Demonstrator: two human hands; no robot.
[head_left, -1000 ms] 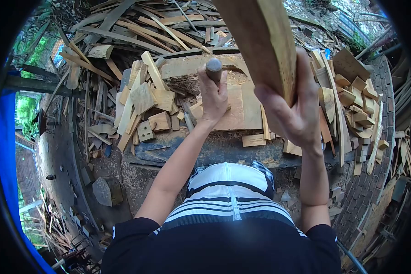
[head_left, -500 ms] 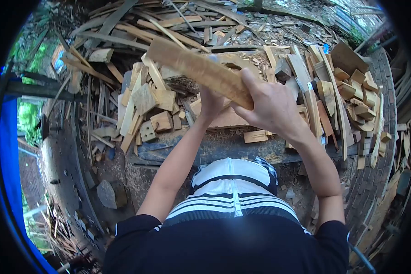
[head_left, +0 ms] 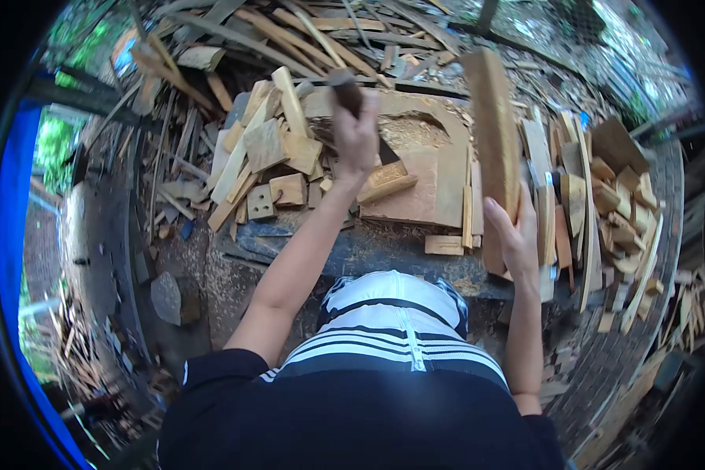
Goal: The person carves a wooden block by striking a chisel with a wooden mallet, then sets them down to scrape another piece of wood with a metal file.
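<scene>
My left hand (head_left: 356, 141) is closed round a tool with a thick dark handle (head_left: 346, 88), which sticks up above the fist; the hand hides much of it. A dark, blade-like shape (head_left: 387, 152) shows just right of the fist, over a small wood block (head_left: 388, 182). My right hand (head_left: 515, 231) grips a long, thick piece of wood (head_left: 493, 129) near its lower end, thumb on the near face. The piece stands nearly upright in view, right of a broad wooden work block (head_left: 435, 184) with a chip-strewn hollow.
Offcuts (head_left: 266, 145) lie heaped left of the work block. More blocks and strips (head_left: 623, 200) are piled at the right. Long slats (head_left: 290, 39) cover the far side. A dark beam (head_left: 321, 251) runs along the near edge, and a stone-like chunk (head_left: 172, 298) lies on the ground at left.
The right hand has swung the long wood piece to the right and turned it nearly upright. My left hand has moved up from under it and now holds the dark-handled tool.
</scene>
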